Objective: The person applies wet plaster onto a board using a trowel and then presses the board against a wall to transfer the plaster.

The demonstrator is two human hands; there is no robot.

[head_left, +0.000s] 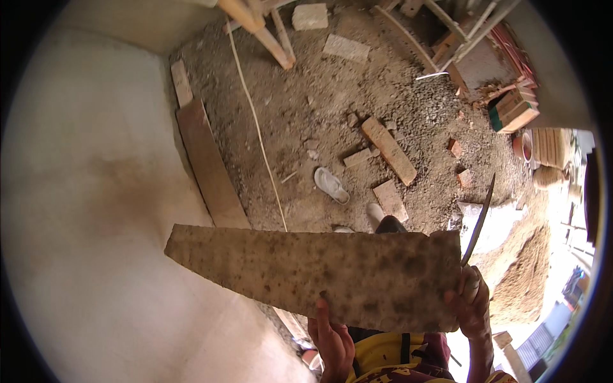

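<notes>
A long, speckled, stone-like slab (306,271) with rough edges and dark blotches is held up in front of me. It narrows toward the left, its tip close to or against the pale wall. Its lower edge rests in my left hand (333,345), with one finger pressed on the face; the other fingers are partly hidden behind. At the right end my right hand (474,305) grips the slab, and a thin, curved, pointed, blade-like tool (479,220) rises out of the same hand. How the handle sits in the palm is hidden.
A plastered wall (89,191) stands close on the left, a board (204,153) along its foot. Rubble ground holds a wooden block (388,150), a sandal (331,186) and brick pieces (454,148). Wooden trestle legs (274,35) stand ahead; a sand heap (520,274) lies right.
</notes>
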